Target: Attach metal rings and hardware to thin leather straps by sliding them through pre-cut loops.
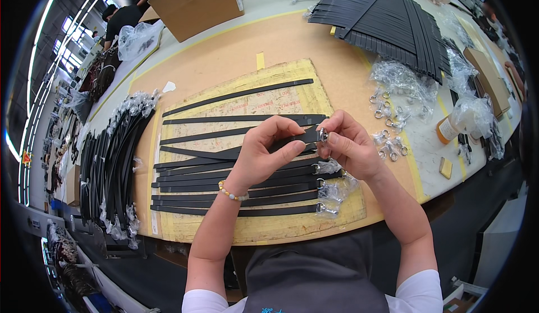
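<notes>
Both hands [306, 144] pinched on black strap [292, 140]

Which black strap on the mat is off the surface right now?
The strap pinched between left hand and right hand, metal clasp at its end; others lie flat.

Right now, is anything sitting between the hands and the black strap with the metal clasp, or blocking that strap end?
Nothing visible is. The left hand and right hand already pinch the black strap at its metal clasp, held above the other straps on the yellow mat.
</notes>
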The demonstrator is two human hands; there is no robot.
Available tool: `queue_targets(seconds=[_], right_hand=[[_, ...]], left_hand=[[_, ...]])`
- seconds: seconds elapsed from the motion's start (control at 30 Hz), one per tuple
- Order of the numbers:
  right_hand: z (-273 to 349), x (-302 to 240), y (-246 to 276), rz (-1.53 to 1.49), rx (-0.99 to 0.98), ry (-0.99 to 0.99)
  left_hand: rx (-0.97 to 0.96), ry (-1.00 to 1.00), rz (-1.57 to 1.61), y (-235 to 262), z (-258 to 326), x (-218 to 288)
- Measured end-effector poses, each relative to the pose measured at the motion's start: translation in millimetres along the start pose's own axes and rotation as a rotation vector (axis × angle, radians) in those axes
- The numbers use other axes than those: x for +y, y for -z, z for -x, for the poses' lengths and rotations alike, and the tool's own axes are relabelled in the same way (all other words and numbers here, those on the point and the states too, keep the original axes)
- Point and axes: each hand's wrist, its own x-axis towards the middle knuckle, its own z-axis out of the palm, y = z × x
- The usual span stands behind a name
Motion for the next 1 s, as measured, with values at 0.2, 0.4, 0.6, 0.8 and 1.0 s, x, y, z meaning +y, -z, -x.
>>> queue_targets(seconds=[0.2,0.4,0.6,0.8,1.0], right_hand=[[-0.2,2.3,1.9,-0.016,-0.038,-0.063],[-1.4,1.5,2.1,0.009,-0.039,-0.079],[0.0,-0.6,5.5,-0.154,-0.135,-0.182],[-2.2,1.1,0.3,-0.070,-0.151,-0.184],[-0.5,1.1,2.6,-0.125,-0.115,-0.147]], left_hand=[[-0.017,-0.052,-0.041,-4.2,1.4,5.2],[-0.027,-0.013,-0.096,-3.1,3.0,7.9],[-0.053,-0.057,0.011,-7.3,4.0,7.8],[-0.077,-0.066,-0.090,-7.3,5.1,11.4],[-0.007,-0.207,-0.325,-9.8,0.9,20.2]])
